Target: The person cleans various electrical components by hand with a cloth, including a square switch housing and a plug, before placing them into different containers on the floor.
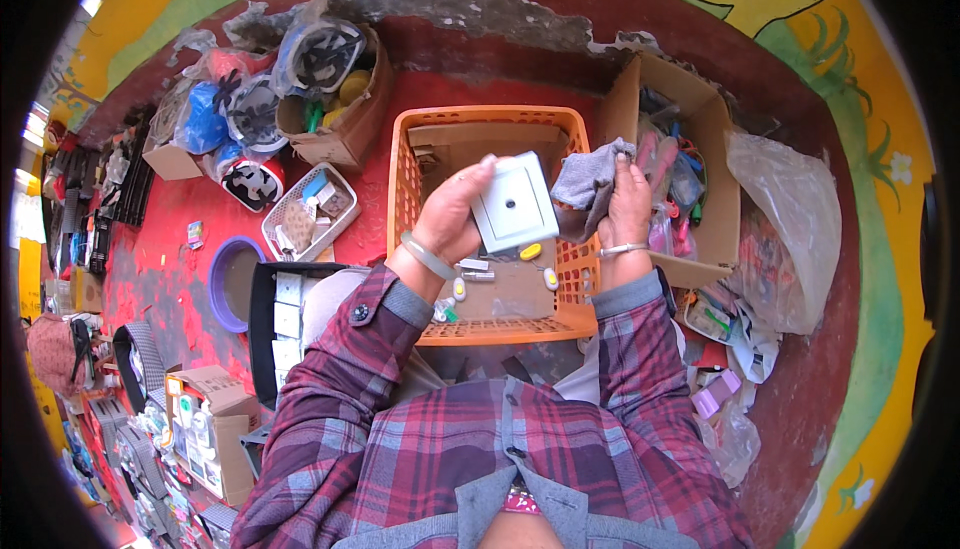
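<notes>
My left hand grips a pale square wall plate by its left edge; a small dark hole shows in the plate's centre. To its right, my right hand is closed on a grey cloth, which hangs down in folds close beside the plate. Both hands are over an orange plastic basket lined with cardboard. Inside the basket lie a yellow oval piece, a white-and-yellow piece and other small white items.
Right of the basket stands a cardboard box of colourful items, beside a clear plastic bag. On the left are a white tray, a purple basin, a black box of white plates and a carton of wrapped goods.
</notes>
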{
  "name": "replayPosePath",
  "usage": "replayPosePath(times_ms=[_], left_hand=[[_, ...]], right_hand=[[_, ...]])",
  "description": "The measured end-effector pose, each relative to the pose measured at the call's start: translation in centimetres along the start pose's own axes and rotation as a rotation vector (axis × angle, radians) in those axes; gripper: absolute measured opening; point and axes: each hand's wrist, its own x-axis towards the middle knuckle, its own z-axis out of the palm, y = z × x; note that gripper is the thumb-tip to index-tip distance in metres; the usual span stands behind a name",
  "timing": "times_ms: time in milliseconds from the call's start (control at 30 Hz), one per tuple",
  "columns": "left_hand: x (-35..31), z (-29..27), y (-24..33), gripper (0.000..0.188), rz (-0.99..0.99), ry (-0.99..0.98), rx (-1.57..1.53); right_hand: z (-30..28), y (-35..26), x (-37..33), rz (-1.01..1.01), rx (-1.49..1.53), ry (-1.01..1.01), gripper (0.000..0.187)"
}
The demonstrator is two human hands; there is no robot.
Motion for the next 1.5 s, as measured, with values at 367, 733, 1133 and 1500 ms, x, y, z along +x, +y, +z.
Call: replayPosePath(times_ms=[367,733,1133,1500], left_hand=[[2.0,-2.8,-1.4,0.037,0.159,0.324,-0.335],[0.8,-2.6,-4.7,0.030,-0.112,0.337,-0.239],[0.6,0.2,-4.9,0.039,0.155,0.101,0.131],[1.4,-1.0,-2.3,0.041,0.143,0.196,-0.258]], right_hand=[[4.6,1.9,-5.4,-0.335,-0.552,-0.511,0.045],[4.4,2.7,-4.2,-0.195,-0.331,-0.251,0.020],[1.3,3.3,-2.0,0.179,-0.046,0.010,0.014],[2.1,0.8,-2.9,0.347,-0.101,-0.207,0.017]])
